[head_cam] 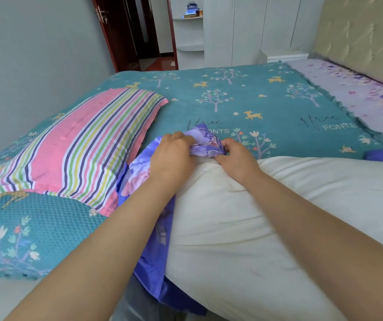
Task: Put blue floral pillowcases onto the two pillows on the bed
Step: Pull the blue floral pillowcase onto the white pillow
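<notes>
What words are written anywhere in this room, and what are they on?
"free" in black script, on the teal tree-and-deer patterned bedspread, printed twice.
"FONTS" in white capitals under the right-hand "free"; the last letter blurs at the bedspread's edge.
"ONTS" under the middle "free"; its first letter is hidden behind the bunched blue floral pillowcase.
Small vertical print beside each "free": too small to read.
Boxes on the white corner shelf: labels too blurred to read.

Single head-worn view, looking forward and down from the near edge of the bed [267, 107], close above both forearms.
</notes>
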The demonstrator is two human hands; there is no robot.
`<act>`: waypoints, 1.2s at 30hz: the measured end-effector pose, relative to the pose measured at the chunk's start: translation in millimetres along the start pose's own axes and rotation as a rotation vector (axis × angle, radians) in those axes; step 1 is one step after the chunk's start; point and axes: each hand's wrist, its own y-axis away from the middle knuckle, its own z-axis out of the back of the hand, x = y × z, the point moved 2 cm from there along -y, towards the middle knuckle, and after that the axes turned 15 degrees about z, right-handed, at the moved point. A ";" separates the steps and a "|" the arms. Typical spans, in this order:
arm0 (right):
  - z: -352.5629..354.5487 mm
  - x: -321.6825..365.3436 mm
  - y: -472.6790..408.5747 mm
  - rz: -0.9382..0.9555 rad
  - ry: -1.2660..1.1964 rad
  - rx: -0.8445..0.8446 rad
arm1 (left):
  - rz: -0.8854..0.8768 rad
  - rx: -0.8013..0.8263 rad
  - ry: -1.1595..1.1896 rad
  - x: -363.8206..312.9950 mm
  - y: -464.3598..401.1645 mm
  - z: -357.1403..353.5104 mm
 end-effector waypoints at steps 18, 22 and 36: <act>18.3 1.6 12.7 0.101 -0.058 0.136 | 0.103 0.049 0.165 31.6 -32.6 0.4; 27.2 13.3 10.1 0.146 -0.151 0.113 | 0.009 0.340 0.140 18.5 -61.6 8.3; 92.6 30.5 -39.5 0.136 0.444 0.222 | 0.108 -0.009 0.267 -3.0 -119.3 83.0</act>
